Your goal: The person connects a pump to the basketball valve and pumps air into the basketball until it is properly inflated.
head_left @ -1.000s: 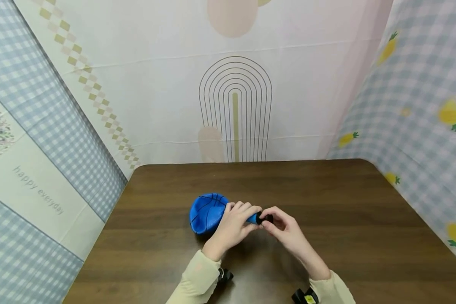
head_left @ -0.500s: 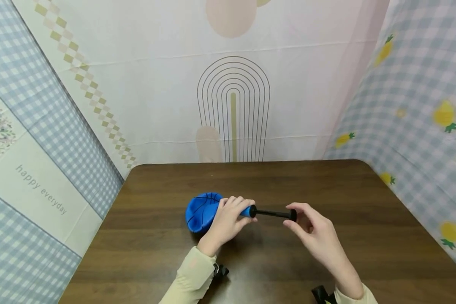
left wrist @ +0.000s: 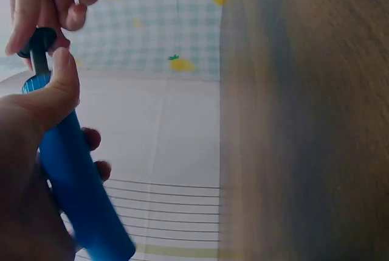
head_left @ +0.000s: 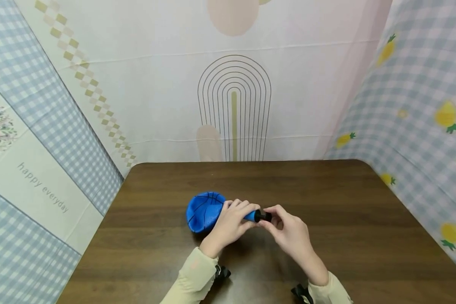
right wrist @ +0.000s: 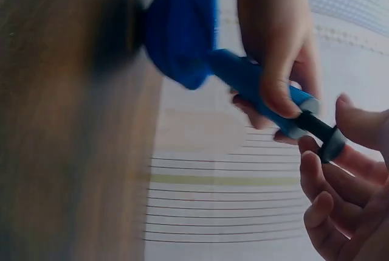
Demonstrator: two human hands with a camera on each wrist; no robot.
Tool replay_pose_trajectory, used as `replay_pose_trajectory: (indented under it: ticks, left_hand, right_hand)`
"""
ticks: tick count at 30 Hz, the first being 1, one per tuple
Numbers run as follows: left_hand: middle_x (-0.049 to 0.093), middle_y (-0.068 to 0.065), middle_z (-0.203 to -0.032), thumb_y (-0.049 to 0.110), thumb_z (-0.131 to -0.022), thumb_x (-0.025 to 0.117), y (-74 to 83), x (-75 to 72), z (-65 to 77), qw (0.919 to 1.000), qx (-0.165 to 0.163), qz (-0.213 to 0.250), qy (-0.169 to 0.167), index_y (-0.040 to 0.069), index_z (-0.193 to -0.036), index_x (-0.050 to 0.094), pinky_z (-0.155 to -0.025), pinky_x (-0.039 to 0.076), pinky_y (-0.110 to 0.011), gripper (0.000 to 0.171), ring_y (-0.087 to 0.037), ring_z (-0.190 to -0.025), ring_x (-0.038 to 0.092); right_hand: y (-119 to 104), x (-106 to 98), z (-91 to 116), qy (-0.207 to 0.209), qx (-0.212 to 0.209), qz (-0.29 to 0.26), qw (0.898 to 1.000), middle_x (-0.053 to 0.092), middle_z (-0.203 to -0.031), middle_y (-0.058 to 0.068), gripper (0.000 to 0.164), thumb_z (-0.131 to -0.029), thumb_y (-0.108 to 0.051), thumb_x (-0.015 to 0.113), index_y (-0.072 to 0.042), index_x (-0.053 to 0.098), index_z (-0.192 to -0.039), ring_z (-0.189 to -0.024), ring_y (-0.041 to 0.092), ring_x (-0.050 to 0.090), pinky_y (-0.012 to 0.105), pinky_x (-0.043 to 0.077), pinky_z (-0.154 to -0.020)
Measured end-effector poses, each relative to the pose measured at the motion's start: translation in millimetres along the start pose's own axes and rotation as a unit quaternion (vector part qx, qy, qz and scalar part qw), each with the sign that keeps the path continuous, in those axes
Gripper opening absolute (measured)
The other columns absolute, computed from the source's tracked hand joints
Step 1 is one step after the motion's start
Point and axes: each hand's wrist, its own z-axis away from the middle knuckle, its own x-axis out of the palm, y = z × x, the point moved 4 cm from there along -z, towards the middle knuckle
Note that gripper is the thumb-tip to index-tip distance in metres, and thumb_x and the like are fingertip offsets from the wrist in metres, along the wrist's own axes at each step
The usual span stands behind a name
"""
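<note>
A blue ball (head_left: 203, 213) with black lines, dented and partly deflated, sits on the table left of centre. Against its right side is a blue hand pump (left wrist: 76, 176), its barrel gripped in my left hand (head_left: 229, 223). The thumb and fingers wrap around the barrel near its black-collared end. My right hand (head_left: 290, 232) pinches the black pump handle (head_left: 266, 216) between thumb and fingers. Only a short length of the rod shows between handle and barrel. In the right wrist view, the pump's far end meets the ball (right wrist: 182, 30); the exact joint is too blurred to make out.
The brown wooden table (head_left: 346, 202) spreads under both hands. A pale printed cloth (head_left: 167, 105) hangs behind its back edge. Blue checked cloths stand at the left (head_left: 19, 139) and right (head_left: 414, 126) sides.
Half a second ago my right hand had drawn the handle out to the right, with a long rod showing. Now it has pushed back in toward my left hand. The ball stays dented.
</note>
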Motion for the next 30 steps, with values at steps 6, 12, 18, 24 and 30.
replay_pose_trajectory:
  ticks: [6, 12, 18, 24, 30]
  left_hand:
    - [0.065, 0.007, -0.106, 0.040, -0.086, 0.068, -5.5, -4.2, -3.5, 0.9997, -0.008, 0.020, -0.016, 0.027, -0.118, 0.060, -0.093, 0.041, -0.042, 0.036, -0.015, -0.100, 0.056]
    - [0.066, 0.007, -0.108, 0.039, -0.085, 0.068, -10.1, -12.3, -5.6, 0.9995, -0.020, 0.026, -0.002, 0.026, -0.118, 0.060, -0.096, 0.039, -0.043, 0.037, -0.016, -0.102, 0.056]
    - [0.067, 0.007, -0.108, 0.037, -0.087, 0.067, 1.6, 1.2, -1.9, 0.9996, 0.020, 0.012, -0.014, 0.023, -0.120, 0.061, -0.090, 0.036, -0.040, 0.036, -0.013, -0.097, 0.054]
    - [0.066, 0.010, -0.106, 0.038, -0.088, 0.066, 5.6, 12.5, 3.6, 0.9986, 0.015, -0.037, -0.036, 0.026, -0.118, 0.062, -0.091, 0.035, -0.040, 0.033, -0.011, -0.096, 0.053]
    - [0.064, 0.009, -0.109, 0.043, -0.088, 0.062, 4.7, 12.5, 2.6, 0.9986, 0.003, -0.010, -0.053, 0.028, -0.121, 0.060, -0.094, 0.036, -0.042, 0.036, -0.013, -0.098, 0.053]
  right_hand:
    - [-4.0, -37.0, -1.2, 0.014, 0.003, -0.001, 1.000, 0.055, -0.066, -0.011, 0.032, -0.069, -0.013, 0.085, -0.014, 0.069, -0.097, -0.056, -0.007, 0.042, 0.013, 0.036, -0.050]
    - [-5.7, -63.8, -1.6, 0.039, -0.006, -0.023, 0.999, 0.054, -0.069, -0.012, 0.039, -0.065, -0.005, 0.085, -0.017, 0.069, -0.098, -0.055, -0.006, 0.041, 0.011, 0.033, -0.051]
    - [3.7, -28.4, 1.2, -0.014, -0.007, -0.023, 1.000, 0.054, -0.065, -0.010, 0.032, -0.068, -0.010, 0.084, -0.014, 0.067, -0.095, -0.054, -0.008, 0.043, 0.013, 0.037, -0.049]
    - [14.6, 3.4, 9.8, -0.069, 0.034, -0.036, 0.996, 0.055, -0.066, -0.011, 0.026, -0.072, -0.017, 0.082, -0.015, 0.064, -0.092, -0.056, -0.007, 0.046, 0.017, 0.039, -0.050]
    - [19.3, -6.7, 15.9, -0.060, 0.079, -0.073, 0.992, 0.056, -0.074, -0.008, 0.023, -0.078, -0.016, 0.078, -0.016, 0.065, -0.097, -0.060, -0.004, 0.047, 0.018, 0.044, -0.054]
